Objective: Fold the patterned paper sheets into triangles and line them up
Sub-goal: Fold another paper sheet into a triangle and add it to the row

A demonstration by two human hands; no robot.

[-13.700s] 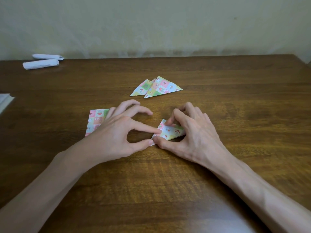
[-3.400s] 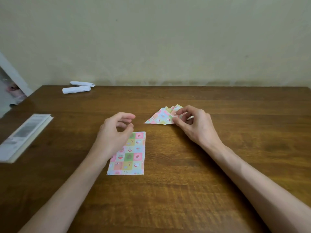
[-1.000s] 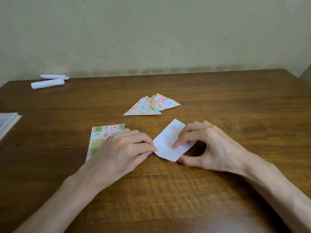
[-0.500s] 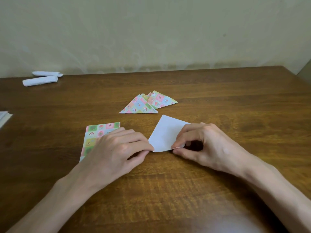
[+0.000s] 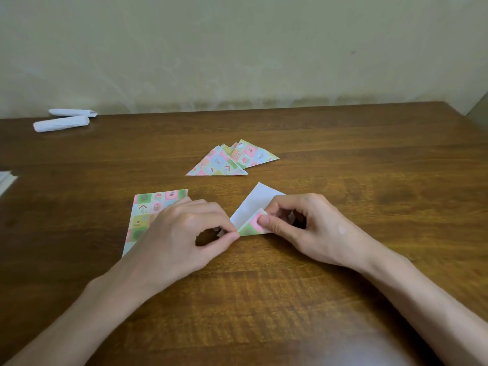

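Note:
A small paper sheet [image 5: 253, 204] lies white side up on the wooden table [image 5: 343, 180], its near corner folded over so the patterned side shows. My right hand [image 5: 303, 228] pinches that folded corner between thumb and forefinger. My left hand [image 5: 182, 233] pinches the sheet's left tip. Under my left hand lies a stack of flat patterned sheets [image 5: 153, 207]. Behind, three folded patterned triangles [image 5: 232, 159] overlap one another.
Two rolled white papers [image 5: 63, 120] lie at the far left by the wall. A white booklet edge [image 5: 5, 179] shows at the left border. The table's far right corner [image 5: 449, 107] is in view.
The near corner of the white sheet has been turned up and over, showing its pattern. Both hands have closed onto the sheet's near edge.

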